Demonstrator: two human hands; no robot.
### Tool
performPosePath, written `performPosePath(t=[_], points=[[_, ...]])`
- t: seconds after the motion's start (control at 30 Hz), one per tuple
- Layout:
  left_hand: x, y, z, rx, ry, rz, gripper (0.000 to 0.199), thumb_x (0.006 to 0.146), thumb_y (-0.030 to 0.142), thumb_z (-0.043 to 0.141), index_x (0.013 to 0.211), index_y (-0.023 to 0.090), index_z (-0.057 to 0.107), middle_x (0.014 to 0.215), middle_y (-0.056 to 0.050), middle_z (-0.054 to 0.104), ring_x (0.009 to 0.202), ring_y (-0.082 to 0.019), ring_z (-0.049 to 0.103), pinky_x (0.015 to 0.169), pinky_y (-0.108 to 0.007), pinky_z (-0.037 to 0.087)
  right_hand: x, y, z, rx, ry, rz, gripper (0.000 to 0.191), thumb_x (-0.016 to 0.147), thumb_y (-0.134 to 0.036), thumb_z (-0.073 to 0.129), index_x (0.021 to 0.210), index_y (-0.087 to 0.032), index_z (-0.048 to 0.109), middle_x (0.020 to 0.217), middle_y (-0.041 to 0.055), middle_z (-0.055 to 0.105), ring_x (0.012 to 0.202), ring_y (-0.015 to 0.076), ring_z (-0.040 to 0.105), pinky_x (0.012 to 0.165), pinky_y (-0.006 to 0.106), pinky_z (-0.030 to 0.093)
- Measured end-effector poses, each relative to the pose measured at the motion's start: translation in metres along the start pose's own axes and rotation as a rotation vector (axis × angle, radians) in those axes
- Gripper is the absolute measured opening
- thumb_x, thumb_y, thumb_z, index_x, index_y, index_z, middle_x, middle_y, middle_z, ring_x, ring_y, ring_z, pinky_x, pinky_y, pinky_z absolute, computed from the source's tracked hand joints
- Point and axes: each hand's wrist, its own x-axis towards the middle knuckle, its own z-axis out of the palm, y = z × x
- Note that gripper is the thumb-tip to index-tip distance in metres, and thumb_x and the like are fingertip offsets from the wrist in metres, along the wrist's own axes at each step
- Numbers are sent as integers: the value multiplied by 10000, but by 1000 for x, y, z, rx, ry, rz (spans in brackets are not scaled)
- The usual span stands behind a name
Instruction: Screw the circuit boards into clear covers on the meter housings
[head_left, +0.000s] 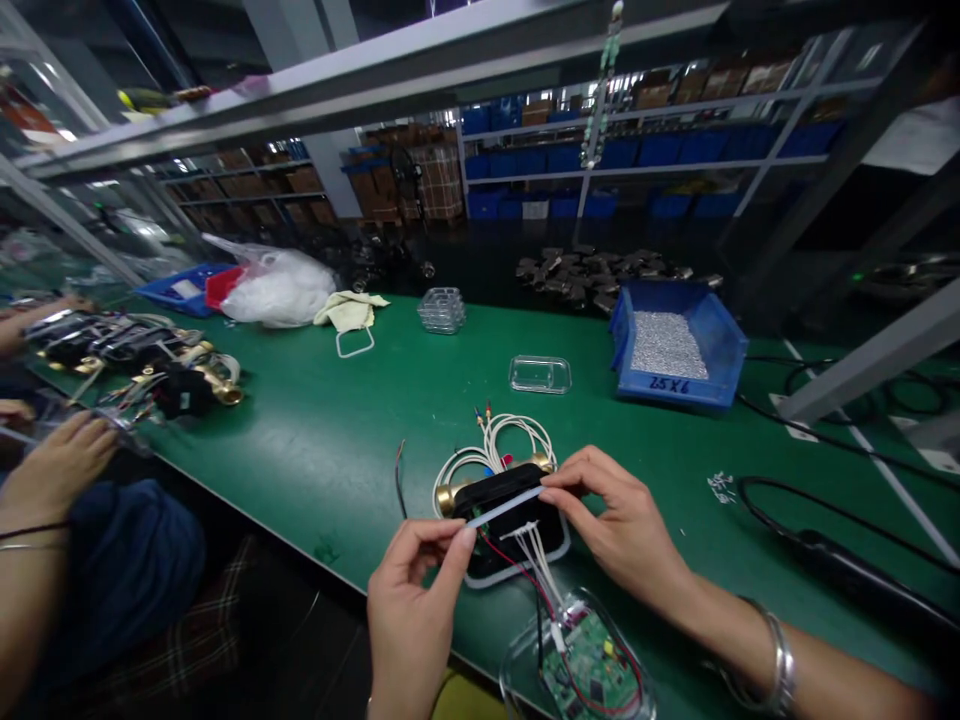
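Strip (pixel 504 508), pale, pinched straight between left hand (pixel 420 580) and right hand (pixel 611 510), thumb and fingertips at each end, above the black housing (pixel 491 487) near the front edge of the worktop (pixel 300 440). Looks light, soft, probably stretchy; hold by ends, don't twist. Worktop smooth, green; blue bin (pixel 671 388) by far edge, co-worker's hand (pixel 64 460) near front edge at left. Racks (pixel 463 170) behind.

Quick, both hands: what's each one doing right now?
Left hand: closed, pinching one end of the pale strip.
Right hand: closed, pinching the strip's other end.
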Motion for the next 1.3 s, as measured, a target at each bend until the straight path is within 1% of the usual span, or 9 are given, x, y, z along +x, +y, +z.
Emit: performPosePath(t=[0.4, 0.5, 0.57, 0.67, 0.83, 0.93, 1.03, 1.17, 1.3], points=[[14, -20, 8, 92, 125, 213, 184, 842, 387, 792, 857, 212, 738, 873, -4, 669, 814, -133, 634, 764, -228, 497, 10, 7, -4, -31, -55, 35, 81, 975, -318, 674, 925, -274, 720, 893, -9, 625, 853, 139, 614, 773, 310, 478], [17, -21, 8, -15, 60, 132, 210, 860, 396, 772, 836, 201, 698, 1074, -50, 716, 1053, -182, 679, 953, -271, 504, 17, 9, -6, 59, -102, 157, 67, 939, -324, 708, 968, -263, 707, 988, 0, 657, 941, 164, 638, 856, 339, 499], [20, -18, 7, -104, -22, 35, 226, 879, 415, 748, 886, 204, 665, 1181, -73, 726, 1168, -215, 671, 1037, -320, 494, 22, 9, -7, 209, -168, 307, 192, 907, -352, 733, 1066, -257, 683, 1103, 14, 673, 1029, 191, 650, 944, 379, 511], [21, -13, 9, -104, -61, 12, 248, 890, 414, 732, 1005, 213, 641, 1168, -76, 734, 1168, -222, 673, 1056, -354, 493, 27, 3, -5, 305, -247, 417, 301, 891, -390, 727, 1153, -259, 657, 1178, 23, 670, 1092, 215, 641, 1018, 434, 489], [22, -6, 21, 54, -9, 78, 312, 878, 442, 729, 1091, 224, 660, 1107, -54, 708, 1034, -203, 673, 933, -330, 519, 28, -11, 13, -58, -225, 282, 277, 816, -363, 796, 1070, -301, 703, 1085, -4, 668, 1087, 242, 565, 965, 447, 441], [25, -5, 24, 95, 8, 123, 261, 863, 460, 741, 974, 224, 722, 1090, -56, 707, 1047, -212, 662, 920, -329, 512, 32, -11, 19, -50, -219, 266, 180, 812, -381, 806, 937, -277, 730, 1013, 4, 686, 1066, 253, 567, 953, 449, 429], [28, -8, 17, 73, -52, 130, 243, 866, 464, 744, 959, 240, 752, 1129, -56, 718, 1092, -217, 664, 931, -323, 514, 39, -4, 7, 118, -291, 326, 198, 815, -406, 805, 917, -244, 756, 1035, 35, 713, 1045, 255, 618, 972, 460, 443], [31, -15, -4, 63, -223, 111, 253, 949, 445, 653, 1122, 287, 749, 1265, -45, 710, 1205, -213, 649, 946, -302, 525, 45, 15, -18, 378, -468, 366, 252, 868, -413, 768, 1028, -219, 765, 1167, 71, 717, 1119, 251, 661, 1002, 433, 485], [31, -20, -19, 168, -336, 266, 296, 981, 349, 624, 1269, 324, 685, 1375, -29, 666, 1305, -205, 601, 1100, -338, 481, 40, 32, -23, 446, -469, 336, 314, 877, -445, 764, 1081, -208, 744, 1177, 87, 717, 1123, 249, 667, 1024, 433, 500]])
